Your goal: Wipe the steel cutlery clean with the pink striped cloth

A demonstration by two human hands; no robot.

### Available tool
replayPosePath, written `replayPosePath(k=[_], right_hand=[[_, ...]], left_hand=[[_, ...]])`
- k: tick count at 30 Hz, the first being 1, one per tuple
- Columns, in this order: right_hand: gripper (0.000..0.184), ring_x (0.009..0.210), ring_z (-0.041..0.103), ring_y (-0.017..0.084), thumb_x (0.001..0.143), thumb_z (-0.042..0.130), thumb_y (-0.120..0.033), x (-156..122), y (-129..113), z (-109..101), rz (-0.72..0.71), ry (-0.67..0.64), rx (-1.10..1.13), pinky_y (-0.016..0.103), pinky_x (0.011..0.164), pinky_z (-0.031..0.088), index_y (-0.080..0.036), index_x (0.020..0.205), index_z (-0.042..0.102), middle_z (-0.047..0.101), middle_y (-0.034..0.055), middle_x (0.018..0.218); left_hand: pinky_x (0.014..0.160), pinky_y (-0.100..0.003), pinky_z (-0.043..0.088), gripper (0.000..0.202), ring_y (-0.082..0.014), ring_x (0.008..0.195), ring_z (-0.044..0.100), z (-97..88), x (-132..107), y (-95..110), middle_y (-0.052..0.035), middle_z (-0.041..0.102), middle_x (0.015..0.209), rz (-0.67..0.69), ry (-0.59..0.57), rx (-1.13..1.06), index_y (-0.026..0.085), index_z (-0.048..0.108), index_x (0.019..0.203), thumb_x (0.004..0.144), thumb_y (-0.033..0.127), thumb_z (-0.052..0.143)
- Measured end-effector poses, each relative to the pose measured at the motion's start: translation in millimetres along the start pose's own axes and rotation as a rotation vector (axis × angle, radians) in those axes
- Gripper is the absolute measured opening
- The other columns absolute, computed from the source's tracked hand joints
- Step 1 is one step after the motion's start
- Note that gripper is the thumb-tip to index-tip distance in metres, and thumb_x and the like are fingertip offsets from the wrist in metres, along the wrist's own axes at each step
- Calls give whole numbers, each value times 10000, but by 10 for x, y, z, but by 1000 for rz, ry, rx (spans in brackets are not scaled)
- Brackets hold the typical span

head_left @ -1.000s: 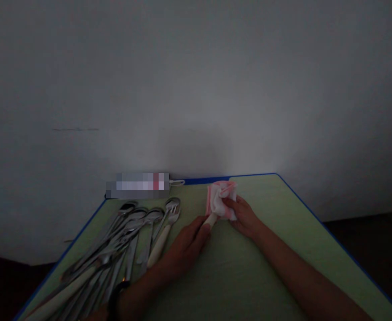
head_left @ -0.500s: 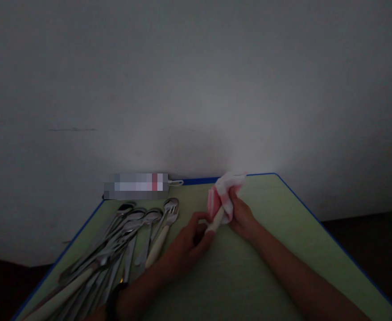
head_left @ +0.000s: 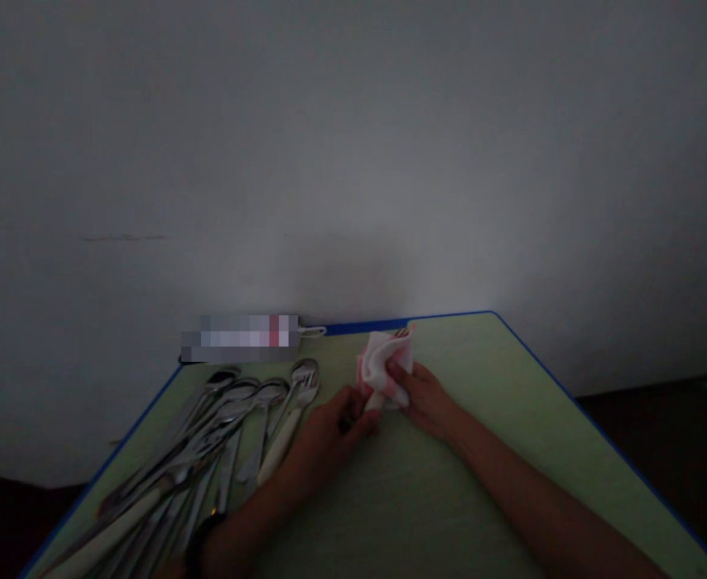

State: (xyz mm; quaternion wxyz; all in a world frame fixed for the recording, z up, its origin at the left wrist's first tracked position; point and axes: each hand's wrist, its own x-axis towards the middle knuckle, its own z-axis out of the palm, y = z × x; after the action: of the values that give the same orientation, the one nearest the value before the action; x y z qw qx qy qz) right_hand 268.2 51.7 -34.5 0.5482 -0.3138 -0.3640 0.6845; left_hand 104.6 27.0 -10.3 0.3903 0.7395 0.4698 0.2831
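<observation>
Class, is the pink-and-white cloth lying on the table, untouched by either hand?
No, the right hand holds the cloth against a pale-handled fork, which the left hand grips.

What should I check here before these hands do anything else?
1. Grip of the left hand on the pale-handled metal fork: ok, holding its handle.
2. Grip of the right hand on the pink-and-white cloth: ok, thumb on top.
3. Fork tines fully covered: not ok, tips show past the cloth.
4. Fork head clean: cannot tell, mostly wrapped.
5. Left forearm clear of the silver metal cutlery: cannot tell, they overlap in view.
</observation>
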Motion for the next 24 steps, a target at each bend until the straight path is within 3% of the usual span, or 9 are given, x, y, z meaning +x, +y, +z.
replayPosePath(k=[5, 7, 10, 13, 17, 20, 24], right_hand=[[434, 534, 463, 105, 725, 524, -577, -19, 22, 35, -88, 121, -232, 221, 513, 344, -153, 762, 614, 556, -6, 606], [414, 523, 440, 99, 757, 491, -561, -40, 3, 74, -151, 138, -357, 214, 496, 320, -162, 730, 599, 531, -13, 586], [395, 529, 437, 110, 811, 428, -526, -77, -32, 139, -265, 153, -597, 221, 491, 312, -174, 700, 569, 511, -10, 577], [329, 595, 481, 130, 855, 394, -447, -110, -56, 181, -377, 148, -811, 234, 542, 341, -182, 785, 575, 560, 12, 662], [234, 736, 539, 156, 874, 376, -300, -129, -88, 158, -469, -78, -1041, 259, 668, 393, -191, 966, 563, 610, 50, 840], [235, 824, 546, 175, 845, 398, -225, -108, -113, 82, -507, -260, -1229, 285, 740, 405, -178, 1013, 555, 613, 75, 923], [253, 872, 542, 191, 799, 432, -182, -67, -110, -28, -531, -280, -1371, 312, 784, 408, -156, 1017, 558, 618, 94, 961]], left_hand=[[505, -215, 290, 265, -105, 554, 380, -17, -59, 55, 57, 398, 607, 62, -97, -28, 188, 402, 663, 857, 365, 441], [512, -220, 305, 263, -110, 559, 384, -35, -75, 53, 53, 392, 613, 61, -24, -77, 193, 392, 672, 873, 361, 408], [538, -226, 334, 216, -116, 575, 387, -46, -84, 11, 50, 376, 644, 63, 176, -150, 200, 393, 733, 896, 340, 365], [604, -237, 379, 129, -128, 667, 438, -36, -92, -26, 27, 415, 750, 116, 276, -217, 205, 403, 866, 901, 322, 362], [786, -283, 412, 203, -171, 906, 480, -29, -101, -26, -34, 462, 989, 182, 350, -197, 212, 369, 1069, 890, 306, 390], [805, -300, 416, 234, -177, 912, 481, -34, -76, -29, -48, 449, 1031, 184, 479, -130, 210, 373, 1094, 889, 321, 392], [856, -319, 393, 189, -185, 945, 474, -43, -29, -33, -45, 487, 1003, 258, 459, -7, 205, 498, 983, 906, 275, 340]])
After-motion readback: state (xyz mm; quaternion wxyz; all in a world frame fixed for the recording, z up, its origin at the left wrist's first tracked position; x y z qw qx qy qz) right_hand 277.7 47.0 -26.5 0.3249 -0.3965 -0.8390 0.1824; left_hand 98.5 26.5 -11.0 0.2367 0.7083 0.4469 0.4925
